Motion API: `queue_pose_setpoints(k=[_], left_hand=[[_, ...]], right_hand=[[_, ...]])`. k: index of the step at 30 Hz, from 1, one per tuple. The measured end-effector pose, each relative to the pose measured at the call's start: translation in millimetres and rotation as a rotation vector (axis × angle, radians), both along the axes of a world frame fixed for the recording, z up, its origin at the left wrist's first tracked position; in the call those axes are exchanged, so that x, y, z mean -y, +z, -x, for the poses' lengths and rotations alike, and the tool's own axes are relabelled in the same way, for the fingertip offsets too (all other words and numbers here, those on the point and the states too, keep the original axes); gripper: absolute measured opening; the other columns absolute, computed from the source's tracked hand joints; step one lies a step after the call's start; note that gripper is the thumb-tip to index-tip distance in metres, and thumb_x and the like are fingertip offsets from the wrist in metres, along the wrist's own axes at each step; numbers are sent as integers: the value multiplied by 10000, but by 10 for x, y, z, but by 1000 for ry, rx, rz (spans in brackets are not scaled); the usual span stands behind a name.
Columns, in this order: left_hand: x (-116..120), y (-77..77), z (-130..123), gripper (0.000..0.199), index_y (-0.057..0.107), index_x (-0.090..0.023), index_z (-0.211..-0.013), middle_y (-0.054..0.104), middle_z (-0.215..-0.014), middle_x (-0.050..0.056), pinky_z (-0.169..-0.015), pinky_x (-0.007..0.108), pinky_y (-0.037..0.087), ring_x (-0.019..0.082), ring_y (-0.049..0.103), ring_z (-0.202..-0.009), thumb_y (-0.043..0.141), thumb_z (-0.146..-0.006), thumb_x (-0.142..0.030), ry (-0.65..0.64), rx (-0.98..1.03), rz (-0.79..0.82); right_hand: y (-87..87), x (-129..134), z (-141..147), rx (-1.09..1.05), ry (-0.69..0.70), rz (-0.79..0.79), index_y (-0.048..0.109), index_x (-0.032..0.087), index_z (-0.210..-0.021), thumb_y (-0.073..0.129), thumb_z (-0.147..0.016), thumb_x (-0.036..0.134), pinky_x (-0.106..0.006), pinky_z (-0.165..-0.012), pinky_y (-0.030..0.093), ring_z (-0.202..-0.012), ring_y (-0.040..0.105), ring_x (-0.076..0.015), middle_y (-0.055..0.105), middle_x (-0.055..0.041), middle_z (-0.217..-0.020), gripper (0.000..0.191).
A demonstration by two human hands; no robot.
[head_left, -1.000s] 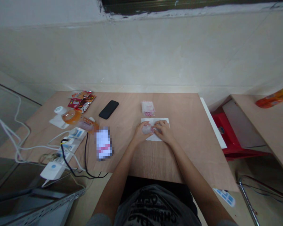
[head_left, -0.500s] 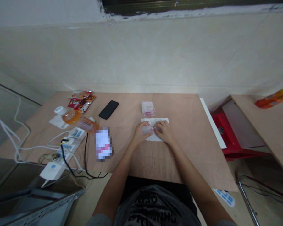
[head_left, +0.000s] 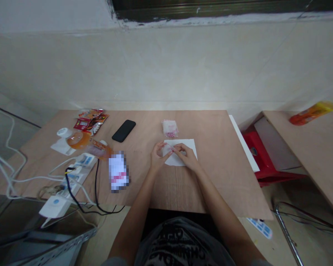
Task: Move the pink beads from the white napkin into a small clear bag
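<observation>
A small clear plastic bag (head_left: 167, 148) is between my two hands, over the left part of a square white sheet of paper (head_left: 191, 145). My left hand (head_left: 157, 158) holds the bag from its left side, thumb and fingers closed on it. The right hand (head_left: 187, 157) pinches the bag's right edge between thumb and fingertips, close to the left thumb. Whether anything is inside the bag is too small to tell. Just beyond the paper lies a flat pack of small clear bags with pink marks (head_left: 170, 128).
To the left lie a black phone (head_left: 124, 130), an orange drink bottle (head_left: 86, 143) on its side, snack wrappers (head_left: 91, 121), a blurred-out phone screen (head_left: 118, 172) and a power strip (head_left: 69, 186) with cables. A red stool (head_left: 259, 157) stands right of the table.
Both hands have shifted left over the paper, bringing the bag with them. My right fingers now meet close to the left thumb. The view has moved slightly.
</observation>
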State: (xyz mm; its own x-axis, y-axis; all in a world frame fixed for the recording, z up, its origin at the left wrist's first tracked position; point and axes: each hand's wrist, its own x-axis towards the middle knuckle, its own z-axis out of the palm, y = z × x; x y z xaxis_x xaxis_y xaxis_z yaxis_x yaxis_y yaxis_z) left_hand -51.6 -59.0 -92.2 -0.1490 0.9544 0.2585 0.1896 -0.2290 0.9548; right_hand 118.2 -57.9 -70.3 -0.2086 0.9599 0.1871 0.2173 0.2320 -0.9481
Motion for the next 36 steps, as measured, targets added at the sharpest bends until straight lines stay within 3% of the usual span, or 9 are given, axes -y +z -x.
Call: queue_pose_setpoints(k=[6,14,17,23,31,36], left_hand=[[97,188,-108,558,548,-219,-1175,653,-1124,100,-936,398,482,236,630,-1049,777,-692,-378,72,-22,-39],[144,251,-185,575,568,-244,-1174,633,-1174,87,-852,348,496,217,611,-1026,798,-652,-323,0,-68,-8],[135,266,-149,560,577,-236,-1150,658,-1095,79,-760,306,518,189,632,-924,797,-648,-352,-25,70,69],[106,312,-74,431,591,-197,-1050,641,-721,-9,-600,233,499,117,608,-633,752,-697,-386,-72,259,137],[140,396,-105,497,552,-219,-1109,610,-757,-33,-520,210,516,93,590,-568,738,-674,-371,-10,307,167],[160,406,-115,517,512,-229,-1144,594,-721,-44,-572,224,531,103,603,-597,716,-678,-326,-1,299,129]], right_hand=[[61,144,135,-75,-120,57,650,220,-1011,617,-836,458,-299,-733,485,-797,632,-180,701,-25,-838,298],[15,120,81,-122,-220,65,682,213,-889,662,-778,457,-324,-727,491,-737,629,-181,713,-46,-833,269],[-4,91,20,-146,-232,66,676,215,-873,651,-783,468,-325,-698,492,-704,630,-184,714,-44,-799,270],[8,94,-77,-114,-218,26,651,219,-956,615,-814,448,-312,-650,482,-672,622,-188,681,-18,-714,272],[94,145,-120,31,-179,-96,629,233,-1050,576,-858,373,-328,-756,482,-755,615,-179,663,-9,-784,244],[118,157,-124,47,-220,-152,612,230,-1048,580,-851,356,-342,-761,471,-749,585,-189,650,-16,-783,236]])
